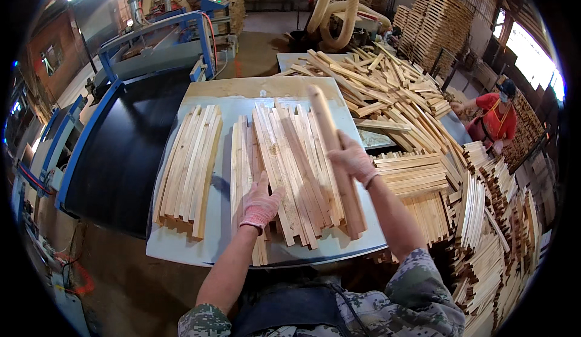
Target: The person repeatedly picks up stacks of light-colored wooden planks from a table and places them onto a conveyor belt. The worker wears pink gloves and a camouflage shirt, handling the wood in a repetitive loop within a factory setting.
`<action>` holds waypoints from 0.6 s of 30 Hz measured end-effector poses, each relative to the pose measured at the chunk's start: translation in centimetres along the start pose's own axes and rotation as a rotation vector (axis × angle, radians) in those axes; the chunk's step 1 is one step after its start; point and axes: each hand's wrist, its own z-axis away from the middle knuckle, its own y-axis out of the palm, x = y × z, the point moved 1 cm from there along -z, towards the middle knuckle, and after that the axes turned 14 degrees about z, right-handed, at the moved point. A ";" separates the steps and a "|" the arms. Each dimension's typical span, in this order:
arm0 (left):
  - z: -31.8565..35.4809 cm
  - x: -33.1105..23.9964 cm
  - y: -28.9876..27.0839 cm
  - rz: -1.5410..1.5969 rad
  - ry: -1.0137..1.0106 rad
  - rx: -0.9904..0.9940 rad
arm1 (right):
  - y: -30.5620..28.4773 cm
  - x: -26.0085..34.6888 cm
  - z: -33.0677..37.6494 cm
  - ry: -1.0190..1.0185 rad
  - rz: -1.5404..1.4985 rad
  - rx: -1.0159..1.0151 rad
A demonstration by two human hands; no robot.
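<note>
the right grip (352, 157) is closed around a wooden stick (324, 116). the left grip (261, 206), loosely spread, rests on loose strips (284, 161). a bundle (189, 164) lies left on the table (219, 237).

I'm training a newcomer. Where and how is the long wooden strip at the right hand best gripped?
Probably grip the wooden strip around mid-length, across its narrow width, from the right, where the right hand is. It is long and slender, so a middle hold should balance it; other strips lie close on its left, while bare table shows along its right.
</note>
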 end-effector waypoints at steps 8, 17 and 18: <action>0.1 -0.7 0.0 0.047 0.050 0.034 | -3.4 -18.3 0.1 0.338 -0.724 0.002; -3.2 3.5 -0.2 0.110 0.041 0.092 | 0.4 -8.5 -0.5 0.397 0.759 0.110; -3.1 3.2 -0.7 0.150 -0.022 0.086 | -0.1 -4.6 0.3 0.250 0.806 0.054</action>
